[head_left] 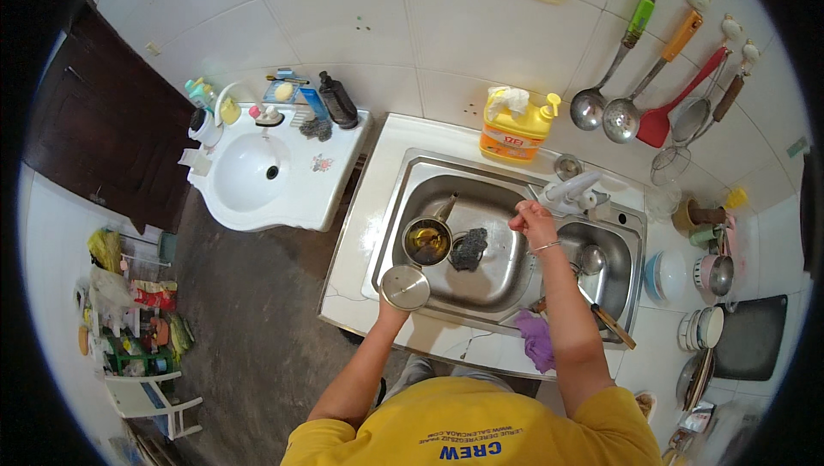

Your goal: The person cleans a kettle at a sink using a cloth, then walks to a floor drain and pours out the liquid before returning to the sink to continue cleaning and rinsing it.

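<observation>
A small metal kettle with a spout and dark amber liquid inside sits at the left part of the large sink basin. Its round metal lid stands open at the near rim. My left hand is closed behind the lid, on the kettle's near side; the lid hides most of its fingers and the grip. Over the basin's right side, beside the pale faucet, my right hand has its fingers curled together. Whatever they pinch, if anything, is too small to make out. A dark mesh scrubber lies on the basin floor.
The smaller basin holds a ladle; a wooden-handled tool crosses its near rim. A purple cloth hangs at the counter edge. Behind stands a yellow pump jug. A white washbasin is at left.
</observation>
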### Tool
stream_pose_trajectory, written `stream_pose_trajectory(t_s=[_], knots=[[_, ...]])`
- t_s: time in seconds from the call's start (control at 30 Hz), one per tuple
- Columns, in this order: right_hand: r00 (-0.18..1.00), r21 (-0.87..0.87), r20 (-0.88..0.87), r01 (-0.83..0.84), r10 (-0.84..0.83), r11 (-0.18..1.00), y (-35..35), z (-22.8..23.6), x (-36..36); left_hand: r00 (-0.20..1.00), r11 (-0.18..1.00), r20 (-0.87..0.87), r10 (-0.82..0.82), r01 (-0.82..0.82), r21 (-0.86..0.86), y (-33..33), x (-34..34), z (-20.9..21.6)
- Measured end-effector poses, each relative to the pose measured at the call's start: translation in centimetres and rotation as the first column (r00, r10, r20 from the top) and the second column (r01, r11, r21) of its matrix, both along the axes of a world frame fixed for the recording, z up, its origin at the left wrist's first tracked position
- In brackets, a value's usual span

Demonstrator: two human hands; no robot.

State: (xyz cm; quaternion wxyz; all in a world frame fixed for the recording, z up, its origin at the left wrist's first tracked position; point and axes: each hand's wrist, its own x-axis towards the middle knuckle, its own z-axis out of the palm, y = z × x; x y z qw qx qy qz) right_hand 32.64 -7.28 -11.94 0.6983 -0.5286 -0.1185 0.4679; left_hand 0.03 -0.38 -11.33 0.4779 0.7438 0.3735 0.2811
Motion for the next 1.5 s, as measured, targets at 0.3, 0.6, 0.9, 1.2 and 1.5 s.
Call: stream_pose_trajectory(t_s=[0.3, 0.6, 0.9, 1.2, 1.5], knots=[[0.438, -0.469, 0.831, 0.223, 0.342, 0.854, -2.5, 1.6, 2.1, 0.998, 0.992, -0.044, -0.054, 0.058, 0.109, -0.2, 2.9, -0.3], [0.264, -0.795, 0.601, 0.099, 0.755, 0.598, 0.8, 0.4, 8.5, 0.982, 0.982, -0.103, -0.157, 0.166, 0.085, -0.2, 4.0, -0.1], [0.143, -0.763, 0.63, 0.3, 0.764, 0.573, 2.1, 2.2, 8.1, 0.983, 0.989, -0.133, -0.126, 0.134, 0.056, 0.1, 3.2, 0.7], [0.136, -0.592, 0.804, 0.263, 0.578, 0.762, -1.0, -3.7, 8.5, 0.997, 0.99, -0.033, -0.076, 0.071, -0.125, -0.6, 2.8, 1.4], [0.4, -0.601, 0.757, 0.116, 0.516, 0.791, -4.8, -1.6, 0.2, 0.986, 0.825, 0.155, -0.053, 0.131, -0.549, 0.8, 2.7, 2.1]])
